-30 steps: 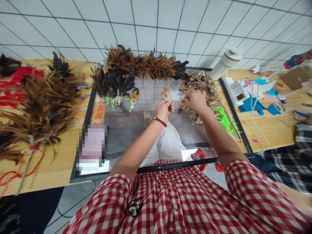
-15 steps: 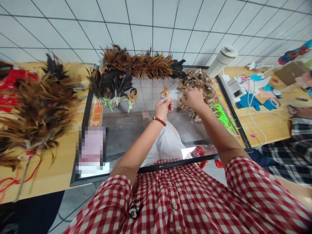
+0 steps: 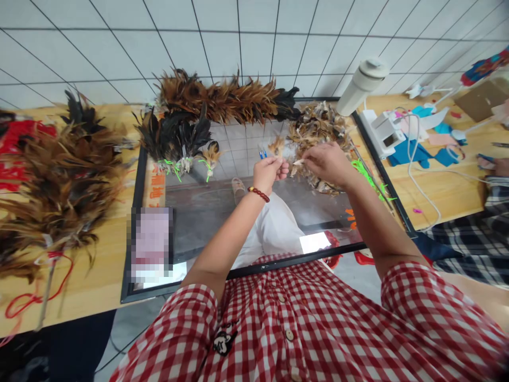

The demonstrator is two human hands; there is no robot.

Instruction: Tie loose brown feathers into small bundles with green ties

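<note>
Upper centre, one long brown bundle (image 3: 222, 99) lies above one black bundle (image 3: 183, 135), one small green-tied bundle (image 3: 212, 154) and, rightward, one mottled feather pile (image 3: 316, 124). Mid-frame, the left hand (image 3: 269, 171) pinches one feather tuft (image 3: 277, 144) in closed fingers, two blue prongs (image 3: 263, 154) beside it. The right hand (image 3: 332, 162), fingertips drawn together, grips one pale feather (image 3: 301, 162) against the pile.

Orange characters (image 3: 156, 187) on panel (image 3: 199, 204), lettering (image 3: 231, 323) on shirt (image 3: 318, 313): illegible.

Both hands (image 3: 330, 163) near brown feather pile (image 3: 320, 123)
</note>
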